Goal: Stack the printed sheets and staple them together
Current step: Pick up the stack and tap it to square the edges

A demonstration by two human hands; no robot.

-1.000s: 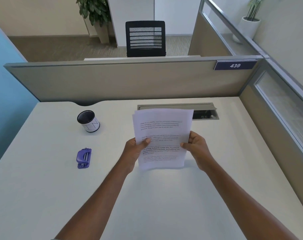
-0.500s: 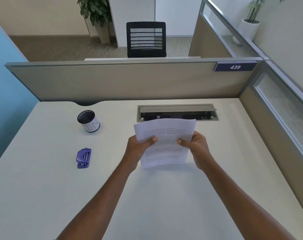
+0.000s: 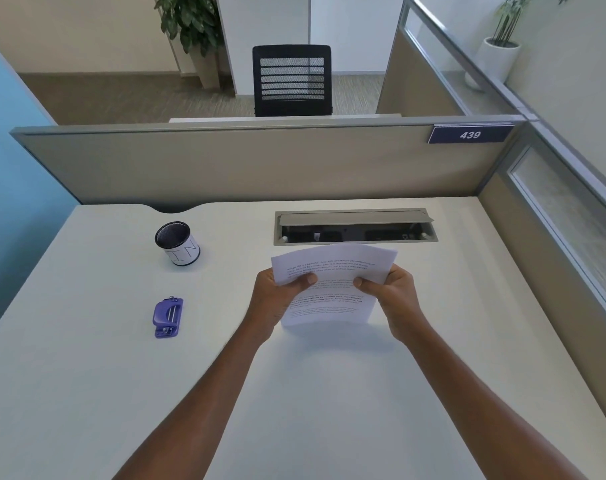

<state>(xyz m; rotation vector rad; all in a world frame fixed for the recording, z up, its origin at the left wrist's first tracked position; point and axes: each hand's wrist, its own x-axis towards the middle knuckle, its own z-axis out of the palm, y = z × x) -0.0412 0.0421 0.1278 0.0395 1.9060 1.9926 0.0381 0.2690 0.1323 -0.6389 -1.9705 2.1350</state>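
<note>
- While the paper is held above it, the white desk point(image 3: 121, 375) fills the lower view, and both forearms reach across it from the near edge
- Printed sheets point(image 3: 332, 271): a thin stack held over the middle of the desk, bowed upward across its width, with the far edge tilted away; whether the near edge touches the surface cannot be told
- Left hand point(image 3: 277, 292): grips the left edge of the sheets, thumb point(image 3: 306, 280) pressed on the printed face, fingers curled behind
- Right hand point(image 3: 391, 292): grips the right edge likewise, thumb on top, fingers beneath
- Purple stapler point(image 3: 168, 317): lies flat on the desk, well to the left of the hands
- Mesh cup point(image 3: 177, 243): black rim, white band, upright, beyond the stapler
- Cable hatch point(image 3: 355, 226): recessed grey slot at the back of the desk, lid raised, just beyond the sheets' far edge
- Partition point(image 3: 242, 164): beige panel with a grey rail along the desk's far side, bearing a dark blue plate point(image 3: 469, 135) that reads 439
- Room: blue wall point(image 3: 14, 168) at left, frosted glazed panel point(image 3: 571, 209) at right, black mesh-backed chair point(image 3: 292, 79) behind the partition, potted plants at far left point(image 3: 190, 22) and far right point(image 3: 495, 60)
</note>
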